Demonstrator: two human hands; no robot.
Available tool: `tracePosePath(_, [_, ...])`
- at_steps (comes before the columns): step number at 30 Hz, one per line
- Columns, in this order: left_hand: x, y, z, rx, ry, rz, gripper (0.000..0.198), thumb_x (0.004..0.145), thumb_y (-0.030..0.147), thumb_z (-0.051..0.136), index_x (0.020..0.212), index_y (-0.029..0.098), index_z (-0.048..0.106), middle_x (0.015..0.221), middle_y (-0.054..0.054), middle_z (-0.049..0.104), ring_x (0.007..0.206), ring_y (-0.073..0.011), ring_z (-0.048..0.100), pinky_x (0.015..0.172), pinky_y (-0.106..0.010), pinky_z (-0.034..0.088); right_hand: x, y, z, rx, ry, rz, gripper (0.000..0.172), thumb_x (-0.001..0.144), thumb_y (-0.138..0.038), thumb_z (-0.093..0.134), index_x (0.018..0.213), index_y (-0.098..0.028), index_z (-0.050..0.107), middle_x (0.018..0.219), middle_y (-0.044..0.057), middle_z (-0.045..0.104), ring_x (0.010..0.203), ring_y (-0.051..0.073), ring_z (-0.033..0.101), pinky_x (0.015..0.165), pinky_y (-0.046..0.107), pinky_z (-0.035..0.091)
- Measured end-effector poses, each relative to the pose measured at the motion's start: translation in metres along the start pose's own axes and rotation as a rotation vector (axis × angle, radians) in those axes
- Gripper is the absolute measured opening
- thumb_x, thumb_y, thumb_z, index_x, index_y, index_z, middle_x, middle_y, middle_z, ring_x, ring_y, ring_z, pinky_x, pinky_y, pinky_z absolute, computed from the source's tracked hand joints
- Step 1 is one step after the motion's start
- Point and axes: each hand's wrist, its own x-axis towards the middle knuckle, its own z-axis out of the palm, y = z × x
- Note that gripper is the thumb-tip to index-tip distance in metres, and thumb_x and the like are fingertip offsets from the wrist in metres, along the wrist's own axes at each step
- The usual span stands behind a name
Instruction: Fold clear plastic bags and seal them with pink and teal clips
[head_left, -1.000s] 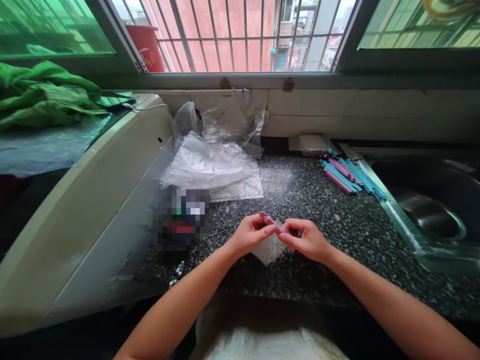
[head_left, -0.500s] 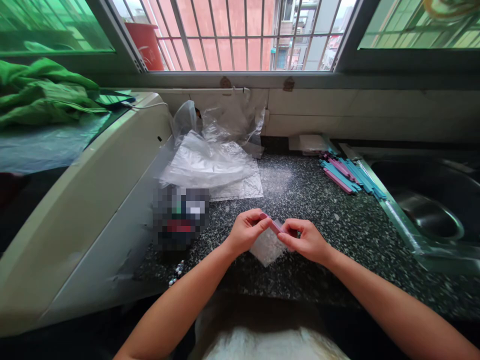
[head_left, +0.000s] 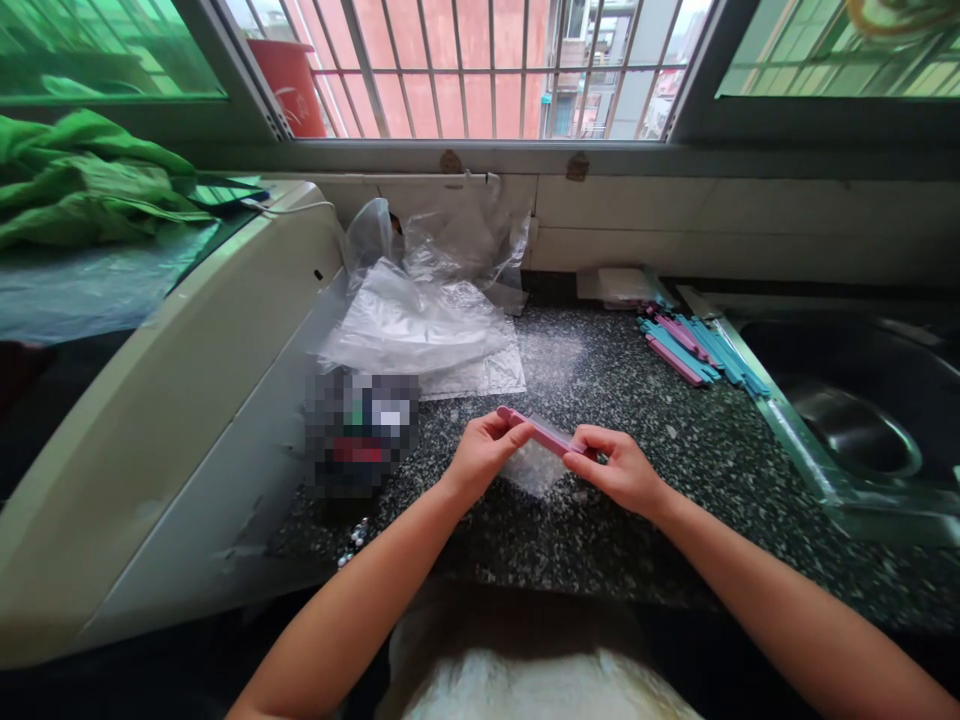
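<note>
Over the counter, both hands hold a long pink bag clip (head_left: pixel 550 436) that lies along the top edge of a small clear plastic bag (head_left: pixel 538 472). My left hand (head_left: pixel 484 452) pinches the clip near its left end, thumb on top. Closed on its right end is my right hand (head_left: pixel 619 468), its thumb and fingers pressed together. The bag hangs below the clip, and its contents cannot be made out. Farther back on the right, several more pink and blue bag clips (head_left: pixel 682 347) lie in a loose pile.
Crumpled clear plastic bags (head_left: pixel 420 325) lie at the back of the speckled counter (head_left: pixel 600 560). A blurred-out object (head_left: pixel 362 435) is left of my hands, with small shiny bits (head_left: pixel 352 540) before it. A sink (head_left: pixel 832 480) is at right, a white appliance (head_left: pixel 172 400) at left.
My hands have moved apart along the clip, so more of its pink length shows between them. My left hand has shifted slightly left; the bag sits a little higher.
</note>
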Motion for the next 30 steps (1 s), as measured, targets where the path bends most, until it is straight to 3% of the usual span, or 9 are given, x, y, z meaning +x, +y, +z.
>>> tracePosePath(3, [-0.001, 0.000, 0.001, 0.000, -0.048, -0.024, 0.039, 0.055, 0.050, 0.074, 0.061, 0.012, 0.064, 0.055, 0.002, 0.052, 0.053, -0.0075, 0.040, 0.056, -0.022, 0.035, 0.000, 0.000, 0.001, 0.012, 0.002, 0.005, 0.031, 0.074, -0.041, 0.055, 0.055, -0.018, 0.046, 0.053, -0.003, 0.041, 0.051, 0.009, 0.036, 0.049, 0.023, 0.030])
tracePosePath(10, [-0.001, 0.002, 0.001, 0.021, -0.038, -0.012, 0.040, 0.056, 0.051, 0.072, 0.061, 0.012, 0.063, 0.055, 0.002, 0.053, 0.054, -0.0075, 0.041, 0.057, -0.023, 0.035, 0.000, 0.003, 0.000, 0.024, -0.015, 0.041, 0.031, 0.074, -0.042, 0.055, 0.057, -0.018, 0.048, 0.052, -0.004, 0.040, 0.051, 0.009, 0.035, 0.049, 0.023, 0.029])
tracePosePath(16, [-0.002, 0.007, -0.002, 0.209, -0.178, -0.051, 0.034, 0.062, 0.046, 0.068, 0.059, 0.013, 0.060, 0.054, 0.002, 0.051, 0.054, -0.0086, 0.040, 0.054, -0.022, 0.032, 0.002, 0.003, -0.013, 0.087, 0.095, 0.068, 0.037, 0.071, -0.050, 0.056, 0.056, -0.018, 0.046, 0.053, -0.003, 0.040, 0.051, 0.009, 0.035, 0.049, 0.023, 0.029])
tracePosePath(22, [-0.003, 0.012, 0.001, 0.255, -0.203, -0.007, 0.038, 0.063, 0.047, 0.066, 0.049, 0.014, 0.053, 0.048, 0.004, 0.043, 0.052, -0.0078, 0.036, 0.052, -0.022, 0.030, 0.004, 0.007, -0.020, 0.138, 0.155, 0.099, 0.036, 0.069, -0.050, 0.058, 0.056, -0.018, 0.046, 0.053, -0.004, 0.040, 0.051, 0.009, 0.034, 0.049, 0.023, 0.029])
tracePosePath(26, [-0.002, 0.013, 0.000, 0.198, -0.217, -0.047, 0.039, 0.058, 0.049, 0.070, 0.052, 0.014, 0.056, 0.051, 0.004, 0.047, 0.051, -0.0074, 0.038, 0.051, -0.022, 0.031, 0.003, 0.004, -0.018, 0.099, 0.066, 0.065, 0.036, 0.071, -0.050, 0.056, 0.057, -0.018, 0.047, 0.053, -0.003, 0.041, 0.052, 0.009, 0.036, 0.050, 0.023, 0.030])
tracePosePath(30, [-0.001, 0.012, 0.002, 0.036, -0.138, -0.029, 0.038, 0.052, 0.047, 0.076, 0.061, 0.013, 0.062, 0.057, 0.002, 0.054, 0.056, -0.0085, 0.044, 0.057, -0.022, 0.036, 0.002, 0.001, -0.011, 0.041, -0.022, 0.049, 0.034, 0.073, -0.047, 0.056, 0.056, -0.018, 0.048, 0.053, -0.003, 0.043, 0.053, 0.009, 0.036, 0.050, 0.023, 0.030])
